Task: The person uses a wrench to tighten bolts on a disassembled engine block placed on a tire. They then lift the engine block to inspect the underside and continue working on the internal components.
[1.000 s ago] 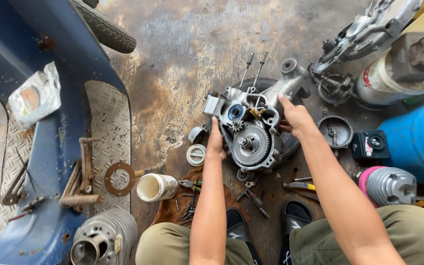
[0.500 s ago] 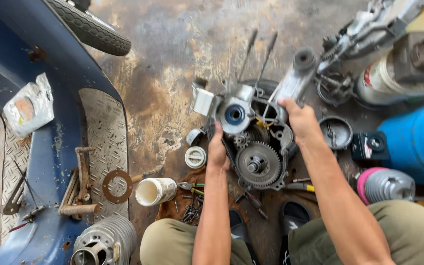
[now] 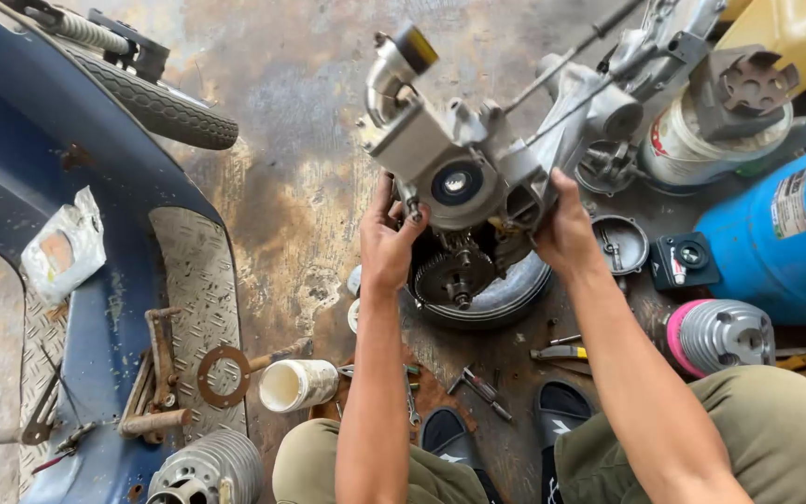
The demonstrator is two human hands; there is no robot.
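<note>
Two hands on one big lump of metal, and it's up off the floor! The left hand (image 3: 386, 245) is wrapped around the near-left edge of the grey engine casing (image 3: 463, 159), fingers curled under and thumb over the rim. The right hand (image 3: 566, 229) clamps the opposite side, closed tight on the housing. The casing hangs tilted above the stained concrete floor (image 3: 281, 196), well in from its edges, its round bearing seat facing the camera and long studs poking up and away.

Below it, the toothed gear (image 3: 454, 275) and the round cover (image 3: 505, 299) sit on the floor between the forearms, and I can't tell whether the lifted half is fully clear of them.

Cast alloy like this looks heavy, rigid and awkwardly balanced, and oily too by the look of it, so slippery. Best hold is on the thick outer walls either side, as both hands have it, not the thin studs or the pipe stub on top.

Off to the left, a white cup (image 3: 298, 385) and a rusty ring gasket (image 3: 225, 375); at the right edge, a blue cylinder (image 3: 776, 233) and a finned barrel (image 3: 720, 336).
</note>
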